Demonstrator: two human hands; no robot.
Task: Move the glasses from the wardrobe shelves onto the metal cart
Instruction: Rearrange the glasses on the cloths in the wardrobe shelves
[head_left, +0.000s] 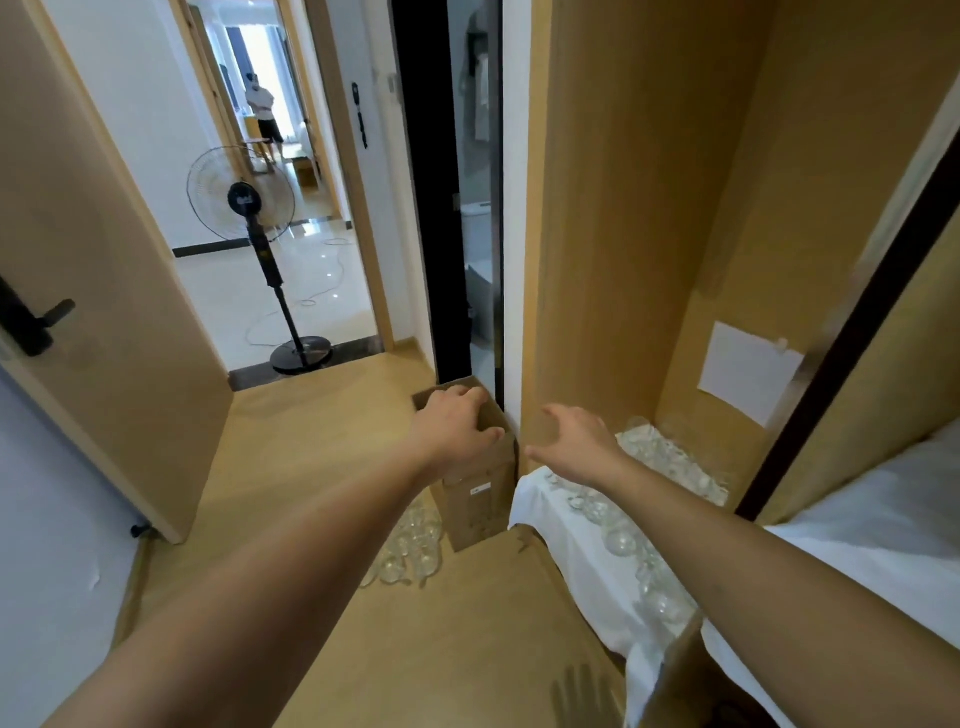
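Wardrobe (649, 218) open at 1 o'clock. Glasses (670, 457) crowd its low shelf and a white cloth (561, 535), lying at 3 to 5 o'clock of the right hand (576, 441), which hovers just above them, fingers spread wide, empty. Left hand (457, 423) grips the cardboard box (478, 499) top; more glasses (410, 545) on the floor at its 6 o'clock.

Standing fan (260, 228) beyond open door (88, 291)
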